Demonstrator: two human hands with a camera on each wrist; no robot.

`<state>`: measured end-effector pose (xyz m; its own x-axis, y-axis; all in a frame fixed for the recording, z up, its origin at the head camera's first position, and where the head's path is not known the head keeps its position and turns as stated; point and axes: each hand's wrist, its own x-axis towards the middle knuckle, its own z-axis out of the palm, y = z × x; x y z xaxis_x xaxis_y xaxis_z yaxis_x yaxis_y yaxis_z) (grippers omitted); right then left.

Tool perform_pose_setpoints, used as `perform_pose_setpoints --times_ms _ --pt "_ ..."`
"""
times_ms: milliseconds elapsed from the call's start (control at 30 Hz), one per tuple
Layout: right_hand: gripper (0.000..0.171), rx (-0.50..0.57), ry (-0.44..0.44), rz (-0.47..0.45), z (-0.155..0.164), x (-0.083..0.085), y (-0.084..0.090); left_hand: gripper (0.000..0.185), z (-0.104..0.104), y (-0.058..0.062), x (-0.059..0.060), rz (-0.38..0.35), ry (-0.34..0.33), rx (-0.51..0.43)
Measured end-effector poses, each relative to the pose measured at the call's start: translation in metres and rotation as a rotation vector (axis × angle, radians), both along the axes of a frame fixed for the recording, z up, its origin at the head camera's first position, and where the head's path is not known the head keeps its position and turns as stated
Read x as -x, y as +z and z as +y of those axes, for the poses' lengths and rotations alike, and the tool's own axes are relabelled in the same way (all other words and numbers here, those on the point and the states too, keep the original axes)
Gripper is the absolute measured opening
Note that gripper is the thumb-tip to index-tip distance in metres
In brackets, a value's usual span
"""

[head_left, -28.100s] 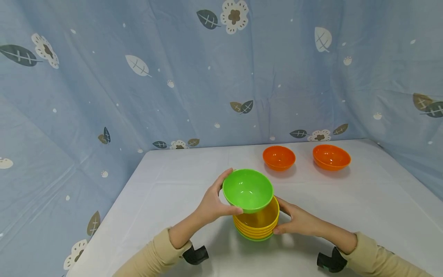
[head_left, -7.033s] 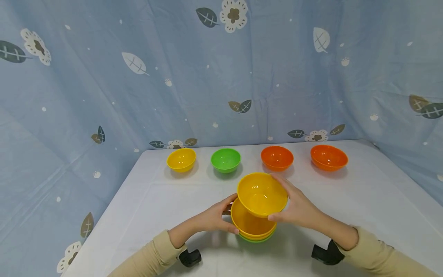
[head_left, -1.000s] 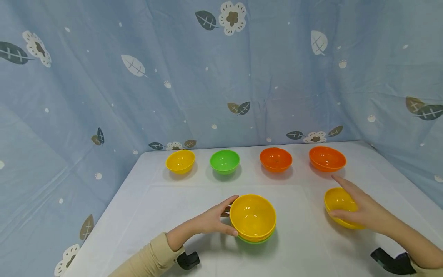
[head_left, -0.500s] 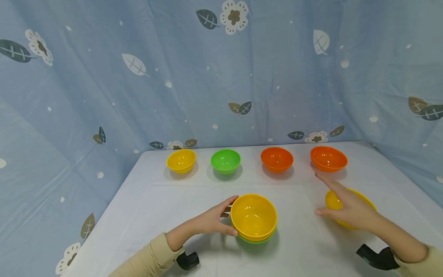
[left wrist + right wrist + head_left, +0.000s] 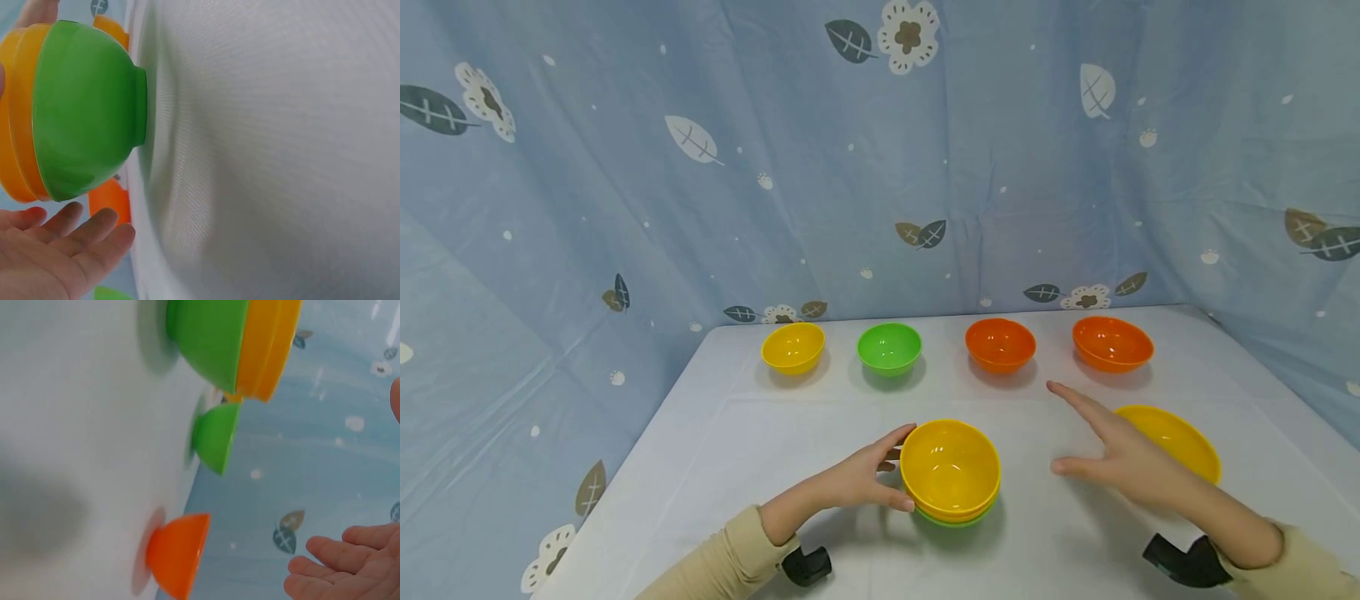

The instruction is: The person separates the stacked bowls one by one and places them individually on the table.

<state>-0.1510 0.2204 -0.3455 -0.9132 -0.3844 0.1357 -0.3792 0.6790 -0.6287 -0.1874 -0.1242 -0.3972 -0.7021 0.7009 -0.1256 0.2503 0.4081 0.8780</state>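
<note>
A stack of bowls (image 5: 950,475), yellow ones over a green one, stands at the table's near middle; the stack (image 5: 87,112) and its green base (image 5: 212,337) also show in the wrist views. My left hand (image 5: 868,482) rests against the stack's left side, thumb low and fingers at the rim; its fingers (image 5: 75,234) lie fairly straight. My right hand (image 5: 1108,458) hovers empty with spread fingers between the stack and a single yellow bowl (image 5: 1183,440) on the table to the right. The right fingers (image 5: 350,559) hold nothing.
Along the back of the white table (image 5: 760,450) stand a yellow bowl (image 5: 792,347), a green bowl (image 5: 889,347) and two orange bowls (image 5: 1000,344) (image 5: 1112,342). A blue patterned curtain (image 5: 775,167) closes off the back and sides.
My right hand has let go of the single yellow bowl at the right and drawn left toward the stack. The left hand and the stack have stayed put.
</note>
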Motion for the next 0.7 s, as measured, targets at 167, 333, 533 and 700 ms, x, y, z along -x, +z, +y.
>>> perform_pose_setpoints --times_ms 167,333,533,700 --pt "0.088 0.029 0.029 0.001 -0.013 0.000 -0.005 0.095 0.000 0.000 0.000 0.004 -0.001 0.000" --pt "0.087 0.041 0.080 0.027 -0.026 0.002 -0.013 0.096 0.001 -0.001 0.000 0.004 0.003 -0.002" --pt "0.088 0.039 0.145 0.025 -0.040 0.003 -0.018 0.093 0.002 -0.001 0.000 -0.012 0.002 -0.010" --pt "0.091 0.062 0.205 0.015 -0.051 0.006 -0.021 0.092 0.002 -0.002 0.000 -0.020 0.005 -0.016"
